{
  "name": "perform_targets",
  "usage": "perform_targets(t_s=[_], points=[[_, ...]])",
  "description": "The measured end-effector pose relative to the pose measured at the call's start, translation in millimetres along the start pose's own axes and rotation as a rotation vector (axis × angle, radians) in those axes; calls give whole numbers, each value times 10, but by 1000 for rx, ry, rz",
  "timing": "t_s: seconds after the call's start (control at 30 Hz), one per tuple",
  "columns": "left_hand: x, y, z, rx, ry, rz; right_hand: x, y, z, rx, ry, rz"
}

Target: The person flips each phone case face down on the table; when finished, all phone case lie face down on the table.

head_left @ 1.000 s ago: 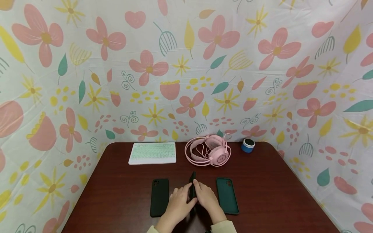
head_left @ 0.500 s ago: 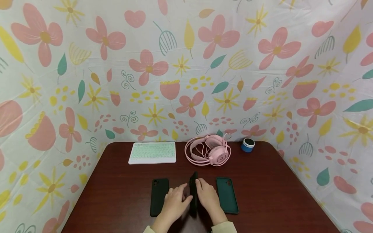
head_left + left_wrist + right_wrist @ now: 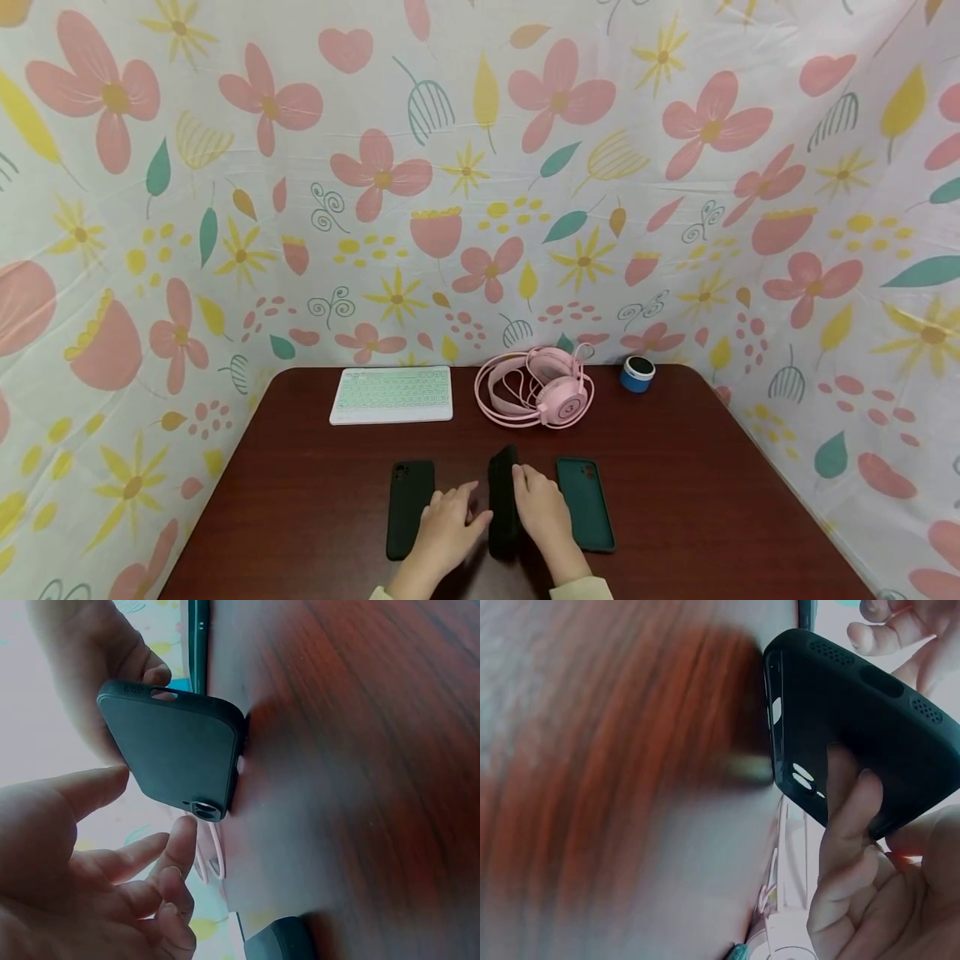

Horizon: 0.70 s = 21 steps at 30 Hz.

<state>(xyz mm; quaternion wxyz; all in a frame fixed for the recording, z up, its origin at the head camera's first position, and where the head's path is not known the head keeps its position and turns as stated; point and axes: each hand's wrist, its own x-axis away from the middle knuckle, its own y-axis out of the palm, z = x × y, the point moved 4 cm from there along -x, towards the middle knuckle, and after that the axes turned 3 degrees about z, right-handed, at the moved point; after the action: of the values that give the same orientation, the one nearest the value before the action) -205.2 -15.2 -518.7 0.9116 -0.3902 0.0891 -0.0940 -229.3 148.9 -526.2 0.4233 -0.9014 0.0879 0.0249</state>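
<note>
A black phone case [image 3: 504, 500] stands on its long edge, tilted, between the two hands. My right hand [image 3: 542, 504] grips it from the right; in the right wrist view its fingers [image 3: 851, 802] lie against the hollow inside of the case [image 3: 817, 712]. My left hand [image 3: 448, 521] is beside the case's back, fingers loosely spread, and in the left wrist view the thumb tip comes right up to the case's edge [image 3: 169, 739]. To the left lies another black phone case [image 3: 410, 510], back up. A dark green phone case [image 3: 585, 504] lies hollow side up on the right.
Along the back of the dark red-brown table [image 3: 300, 467] are a white keyboard with green keys [image 3: 392, 394], pink headphones [image 3: 536, 387] with their cable, and a small blue and white cylinder [image 3: 638, 374]. A flowered cloth [image 3: 480, 208] hangs behind the table.
My left hand has let go of the black phone case and moved a little left. The case has tilted, showing more of its back, while my right hand has moved slightly right with it.
</note>
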Motion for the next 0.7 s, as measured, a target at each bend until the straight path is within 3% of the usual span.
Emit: perform_targets(t_s=[0.37,0.7], points=[[-4,57,-42,-2,2,-18,4,13,34,-50,1,34],[6,60,-43,15,-18,-45,2,2,6,-106,-10,1]])
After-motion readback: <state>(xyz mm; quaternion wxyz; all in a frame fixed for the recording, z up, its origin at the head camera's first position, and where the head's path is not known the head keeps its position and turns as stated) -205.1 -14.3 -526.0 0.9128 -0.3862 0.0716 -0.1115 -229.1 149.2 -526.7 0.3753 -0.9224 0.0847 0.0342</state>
